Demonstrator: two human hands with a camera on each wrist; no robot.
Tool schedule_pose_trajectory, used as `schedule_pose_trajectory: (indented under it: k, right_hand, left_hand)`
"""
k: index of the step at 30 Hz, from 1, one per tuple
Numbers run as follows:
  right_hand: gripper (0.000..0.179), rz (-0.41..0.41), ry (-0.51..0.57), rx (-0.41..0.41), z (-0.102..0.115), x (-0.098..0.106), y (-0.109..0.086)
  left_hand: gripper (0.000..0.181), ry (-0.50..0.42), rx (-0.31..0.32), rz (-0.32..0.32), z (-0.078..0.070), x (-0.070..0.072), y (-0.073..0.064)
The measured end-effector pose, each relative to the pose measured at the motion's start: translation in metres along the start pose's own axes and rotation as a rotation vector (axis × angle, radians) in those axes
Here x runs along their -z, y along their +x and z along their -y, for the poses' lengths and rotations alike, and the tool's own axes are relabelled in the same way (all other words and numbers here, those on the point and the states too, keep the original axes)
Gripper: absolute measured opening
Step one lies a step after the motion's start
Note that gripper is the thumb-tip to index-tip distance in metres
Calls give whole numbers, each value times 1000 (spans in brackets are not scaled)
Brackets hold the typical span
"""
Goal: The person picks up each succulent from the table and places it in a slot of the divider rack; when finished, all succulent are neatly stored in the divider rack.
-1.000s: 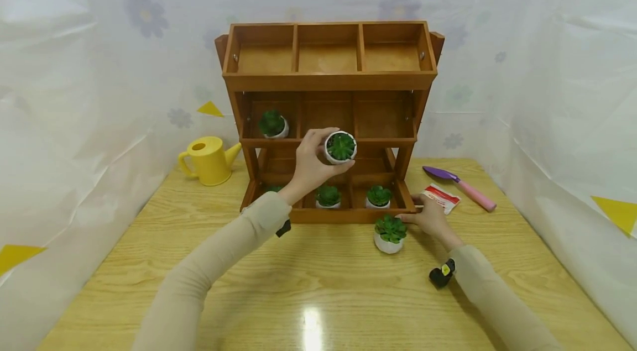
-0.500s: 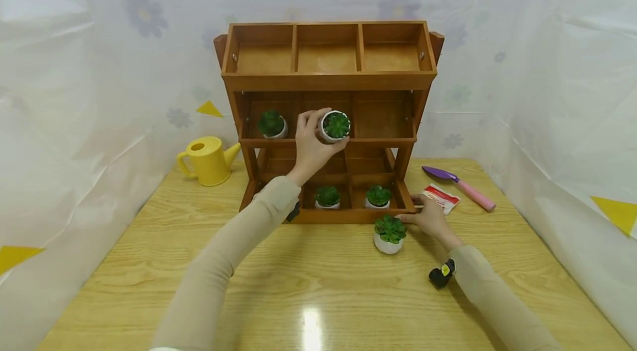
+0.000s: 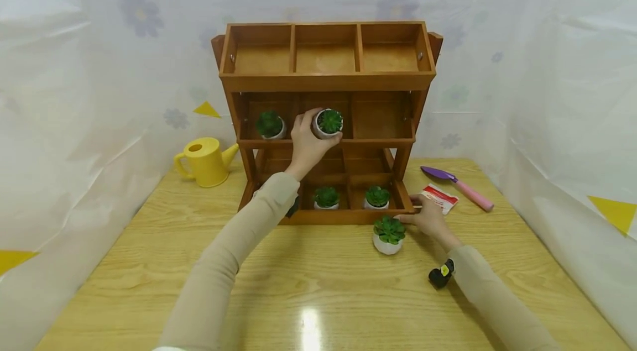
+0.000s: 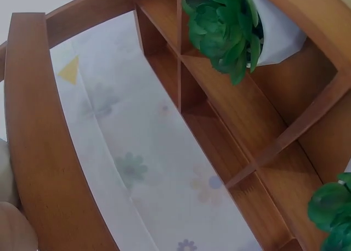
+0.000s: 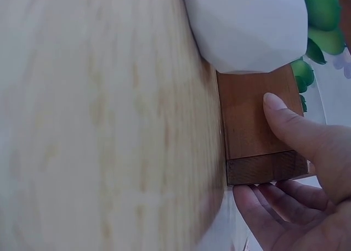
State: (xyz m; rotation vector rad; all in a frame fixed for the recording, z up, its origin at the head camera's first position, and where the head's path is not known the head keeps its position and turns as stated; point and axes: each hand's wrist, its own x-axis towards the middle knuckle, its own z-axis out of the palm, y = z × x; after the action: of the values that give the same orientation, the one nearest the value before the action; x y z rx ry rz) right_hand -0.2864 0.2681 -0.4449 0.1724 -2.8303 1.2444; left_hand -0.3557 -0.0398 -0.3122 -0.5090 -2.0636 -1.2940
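Observation:
My left hand (image 3: 307,145) holds a small potted succulent (image 3: 330,121), its white pot between thumb and fingers, in front of the middle tier of a brown wooden plant stand (image 3: 325,83). Left of it, another potted succulent (image 3: 270,125) sits in that tier's left compartment. My right hand (image 3: 431,220) grips the stand's bottom right corner; in the right wrist view the thumb (image 5: 290,119) lies on the front board and the fingers bend round the end. Just left of that hand, a potted succulent (image 3: 388,235) stands on the table. Only a sliver of my left hand (image 4: 16,229) shows in its wrist view.
Two succulents, one in the middle (image 3: 326,197) and one at right (image 3: 376,197), sit in the bottom tier; my left forearm covers its left part. A yellow watering can (image 3: 205,162) stands left. At right lie a red-and-white packet (image 3: 440,198) and a purple-and-pink trowel (image 3: 458,185).
My left hand has raised the potted succulent from below the middle tier's front edge, moving slightly left and closer to the tier. The right hand keeps its grip on the stand's corner.

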Motion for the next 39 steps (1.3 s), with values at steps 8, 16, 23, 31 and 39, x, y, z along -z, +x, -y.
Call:
schedule_pose_trajectory:
  k: [8, 16, 23, 31, 39]
  right_hand:
    - [67, -8, -4, 9, 2, 1, 0]
    - [67, -14, -3, 4, 1, 0, 0]
    - [67, -11, -1, 4, 0, 0, 0]
    - [64, -24, -9, 18, -1, 1, 0]
    - [67, -18, -25, 7, -1, 0, -1]
  left_hand:
    - [64, 19, 20, 25, -4, 2, 2]
    - [63, 58, 74, 57, -8, 0, 6]
    - [61, 86, 153, 99, -11, -1, 8]
    - [60, 116, 204, 132, -13, 0, 11]
    - [60, 198, 257, 172, -17, 1, 17]
